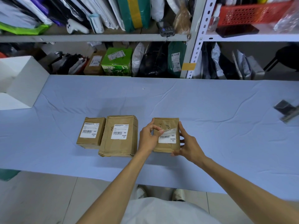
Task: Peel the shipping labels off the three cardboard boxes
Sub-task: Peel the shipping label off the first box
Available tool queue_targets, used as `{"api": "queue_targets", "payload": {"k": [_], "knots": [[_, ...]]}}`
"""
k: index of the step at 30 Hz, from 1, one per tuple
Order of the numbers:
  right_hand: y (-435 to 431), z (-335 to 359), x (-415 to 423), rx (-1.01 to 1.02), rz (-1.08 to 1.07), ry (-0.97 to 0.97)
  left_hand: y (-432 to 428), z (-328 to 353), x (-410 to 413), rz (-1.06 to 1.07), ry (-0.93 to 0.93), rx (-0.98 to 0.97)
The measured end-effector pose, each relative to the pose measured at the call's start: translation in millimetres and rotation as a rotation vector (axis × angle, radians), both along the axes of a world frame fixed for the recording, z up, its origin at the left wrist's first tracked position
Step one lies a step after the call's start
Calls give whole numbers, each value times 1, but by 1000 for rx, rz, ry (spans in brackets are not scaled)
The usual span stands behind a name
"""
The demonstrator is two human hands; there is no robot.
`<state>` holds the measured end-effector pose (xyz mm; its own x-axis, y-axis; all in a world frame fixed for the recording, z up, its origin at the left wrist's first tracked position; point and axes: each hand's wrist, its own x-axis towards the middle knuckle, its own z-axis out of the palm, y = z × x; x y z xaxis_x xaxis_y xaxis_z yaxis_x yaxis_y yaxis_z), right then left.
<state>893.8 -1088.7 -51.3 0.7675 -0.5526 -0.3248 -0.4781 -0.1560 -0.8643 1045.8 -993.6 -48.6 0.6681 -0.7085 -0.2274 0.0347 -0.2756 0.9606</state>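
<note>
Three brown cardboard boxes stand in a row on the blue table. The left box [91, 132] and the middle box [119, 135] each carry a flat white label [89, 130] [119, 132]. On the right box [167, 123], the white label [168, 137] has its upper left corner lifted and folded over. My left hand [148, 138] pinches that lifted corner between thumb and finger. My right hand [188, 146] grips the right side and lower corner of the same box.
The blue cloth table [210, 110] runs left to right. A white block [21, 81] sits at the far left and a dark tool [286, 110] at the right edge. Metal shelves [192, 39] full of parcels stand behind. My shoes [178, 194] show below the table's near edge.
</note>
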Motion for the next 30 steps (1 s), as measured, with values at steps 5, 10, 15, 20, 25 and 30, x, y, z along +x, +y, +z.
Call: {"api": "queue_targets", "payload": {"k": [5, 10, 15, 20, 25, 30], "knots": [[-1, -1, 1, -6, -5, 15, -3, -2, 2, -11, -1, 36], [-1, -2, 0, -11, -3, 17, -4, 0, 4, -28, 14, 45], [-2, -2, 0, -11, -3, 28, -5, 3, 3, -36, 22, 58], [-3, 0, 2, -8, 1, 54, -4, 2, 5, -38, 6, 77], [-4, 2, 3, -10, 12, 64, -6, 3, 5, -40, 20, 84], [-4, 3, 4, -9, 10, 70, -6, 4, 4, -39, 34, 84]]}}
